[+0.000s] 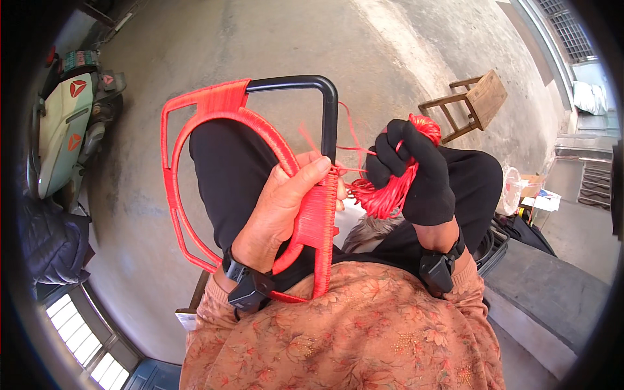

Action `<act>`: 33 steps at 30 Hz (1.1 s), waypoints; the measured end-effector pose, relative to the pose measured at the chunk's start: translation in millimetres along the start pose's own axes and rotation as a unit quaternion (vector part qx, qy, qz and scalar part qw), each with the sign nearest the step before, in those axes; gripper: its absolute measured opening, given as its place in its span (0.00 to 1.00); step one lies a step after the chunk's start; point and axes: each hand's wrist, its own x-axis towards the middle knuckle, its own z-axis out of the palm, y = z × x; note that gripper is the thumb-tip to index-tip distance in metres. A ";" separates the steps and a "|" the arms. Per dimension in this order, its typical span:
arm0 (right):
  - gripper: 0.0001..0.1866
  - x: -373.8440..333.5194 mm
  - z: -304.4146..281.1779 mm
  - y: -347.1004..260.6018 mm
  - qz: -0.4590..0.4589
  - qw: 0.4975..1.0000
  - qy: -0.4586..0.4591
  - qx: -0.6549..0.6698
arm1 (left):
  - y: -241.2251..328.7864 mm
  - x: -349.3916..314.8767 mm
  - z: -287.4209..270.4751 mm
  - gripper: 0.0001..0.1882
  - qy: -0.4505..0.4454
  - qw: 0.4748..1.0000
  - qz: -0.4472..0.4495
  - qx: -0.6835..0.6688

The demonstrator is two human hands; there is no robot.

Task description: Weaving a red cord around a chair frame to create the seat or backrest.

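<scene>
A black metal frame (330, 117), rounded at its corners and mostly wrapped in red cord, rests across my lap. Inside it sits a ring (276, 133), also bound in red. My bare left hand (286, 195) grips the frame's right side where the wrapping ends, thumb on top; its fingertips are partly hidden behind the frame. Bare black metal shows at the top right corner. My right hand (416, 172), in a black glove, is closed around a bundle of red cord (388, 195). A strand (353, 170) runs from that hand to the wrapped edge.
A wooden stool (478, 101) stands on the concrete floor (292, 39) at the far right. A pale scooter (65, 130) is at the left, with a dark quilted jacket (55, 244) below it. A grey ledge (546, 292) lies to my right, near a cardboard box (532, 185).
</scene>
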 end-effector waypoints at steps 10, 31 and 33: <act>0.13 -14.7 7.7 -0.7 -0.043 0.988 0.084 -0.126 | -3.2 0.6 0.6 0.06 -0.017 0.998 0.018 0.051; 0.12 -22.8 -9.7 10.6 -0.017 0.984 0.107 -0.140 | -15.0 -4.0 0.7 0.06 0.038 0.997 0.051 0.034; 0.12 -23.3 -10.8 10.6 -0.016 0.978 0.101 -0.183 | -13.4 -4.3 1.8 0.06 0.040 0.998 0.040 0.034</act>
